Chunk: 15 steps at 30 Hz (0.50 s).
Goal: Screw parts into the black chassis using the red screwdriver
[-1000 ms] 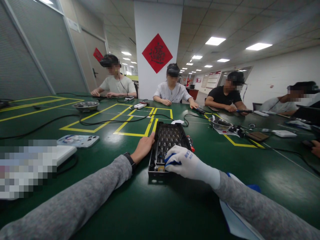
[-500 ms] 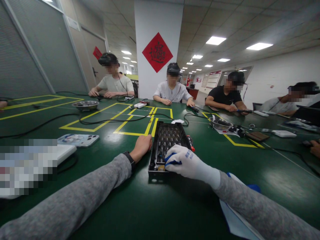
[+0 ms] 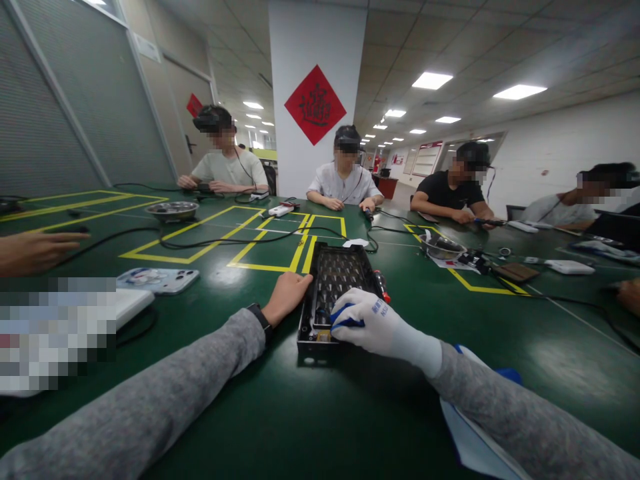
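Note:
A black open keyboard case [image 3: 336,283] lies on the green table [image 3: 320,400] in front of me. My bare left hand [image 3: 289,295], a dark watch on its wrist, rests against the case's left edge with fingers curled. My right hand [image 3: 373,323], in a white glove with blue fingertips, is closed over the near end of the case; what its fingers pinch is hidden. A red-tipped tool [image 3: 381,285] lies along the case's right side.
A phone [image 3: 157,280] and white device lie at left, beside another person's hand [image 3: 35,250]. Metal bowls [image 3: 171,211] [image 3: 440,248], black cables, yellow tape lines and a white sheet [image 3: 473,433] at my right elbow. Several people sit across the table.
My left hand has shifted slightly back against the case edge. Another person's hand has come into view at the far left. My right hand stays on the case.

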### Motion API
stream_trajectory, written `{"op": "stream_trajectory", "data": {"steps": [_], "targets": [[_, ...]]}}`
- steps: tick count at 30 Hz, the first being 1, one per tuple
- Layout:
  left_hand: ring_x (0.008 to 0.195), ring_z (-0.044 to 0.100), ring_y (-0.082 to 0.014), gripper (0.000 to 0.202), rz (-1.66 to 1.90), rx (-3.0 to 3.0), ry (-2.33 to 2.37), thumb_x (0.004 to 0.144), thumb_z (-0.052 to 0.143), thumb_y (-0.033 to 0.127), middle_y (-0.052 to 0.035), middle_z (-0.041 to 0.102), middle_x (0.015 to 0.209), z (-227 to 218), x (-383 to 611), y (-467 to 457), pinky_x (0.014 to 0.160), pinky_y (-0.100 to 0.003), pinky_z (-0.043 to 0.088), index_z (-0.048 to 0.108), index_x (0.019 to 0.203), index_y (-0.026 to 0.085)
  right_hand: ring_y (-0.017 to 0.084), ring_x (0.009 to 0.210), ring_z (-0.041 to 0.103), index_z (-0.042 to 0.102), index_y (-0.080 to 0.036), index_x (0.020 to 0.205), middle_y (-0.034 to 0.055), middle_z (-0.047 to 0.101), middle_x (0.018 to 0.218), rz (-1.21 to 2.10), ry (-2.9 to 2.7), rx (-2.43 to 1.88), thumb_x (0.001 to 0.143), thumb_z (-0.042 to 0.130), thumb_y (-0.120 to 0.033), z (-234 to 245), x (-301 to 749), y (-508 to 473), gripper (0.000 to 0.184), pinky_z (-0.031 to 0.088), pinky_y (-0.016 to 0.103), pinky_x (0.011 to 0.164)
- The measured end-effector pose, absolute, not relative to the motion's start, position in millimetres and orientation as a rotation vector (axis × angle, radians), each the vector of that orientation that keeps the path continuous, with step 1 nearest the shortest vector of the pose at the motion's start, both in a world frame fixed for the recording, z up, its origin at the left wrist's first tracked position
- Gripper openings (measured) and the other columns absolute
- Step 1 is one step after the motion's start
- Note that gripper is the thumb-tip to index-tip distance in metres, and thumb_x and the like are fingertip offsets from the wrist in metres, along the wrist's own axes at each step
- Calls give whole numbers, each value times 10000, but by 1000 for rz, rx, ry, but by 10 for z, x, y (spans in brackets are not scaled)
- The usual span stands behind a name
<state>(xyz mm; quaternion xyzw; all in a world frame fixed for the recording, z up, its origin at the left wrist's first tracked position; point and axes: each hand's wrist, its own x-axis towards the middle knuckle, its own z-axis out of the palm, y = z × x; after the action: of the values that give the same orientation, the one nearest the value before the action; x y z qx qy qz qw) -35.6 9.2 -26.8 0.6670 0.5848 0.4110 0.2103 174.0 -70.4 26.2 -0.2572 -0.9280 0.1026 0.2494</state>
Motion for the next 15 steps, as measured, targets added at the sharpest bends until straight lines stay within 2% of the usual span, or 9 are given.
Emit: {"op": "stream_trajectory", "data": {"steps": [3, 9, 15], "targets": [[394, 289, -82, 441, 1129, 1955, 1613, 743, 452, 397, 43, 268, 382, -287, -360, 100, 457, -245, 191, 311, 386, 178, 146, 873, 551, 687, -187, 778, 38, 640, 909, 253, -2541, -686, 777, 607, -313, 254, 1731, -695, 149, 436, 301, 822], [494, 415, -104, 265, 1147, 2002, 1639, 726, 444, 281, 34, 426, 478, -300, -355, 121, 500, -232, 253, 385, 489, 176, 149, 873, 555, 684, -190, 771, 38, 639, 899, 300, -2527, -681, 781, 603, -322, 250, 1739, -692, 155, 441, 301, 814], [536, 382, -109, 199, 1214, 2027, 1714, 691, 490, 231, 40, 415, 550, -294, -352, 131, 521, -236, 247, 333, 575, 190, 146, 878, 551, 685, -189, 779, 39, 636, 894, 313, -2526, -692, 780, 602, -329, 241, 1746, -693, 163, 443, 297, 809]]}}
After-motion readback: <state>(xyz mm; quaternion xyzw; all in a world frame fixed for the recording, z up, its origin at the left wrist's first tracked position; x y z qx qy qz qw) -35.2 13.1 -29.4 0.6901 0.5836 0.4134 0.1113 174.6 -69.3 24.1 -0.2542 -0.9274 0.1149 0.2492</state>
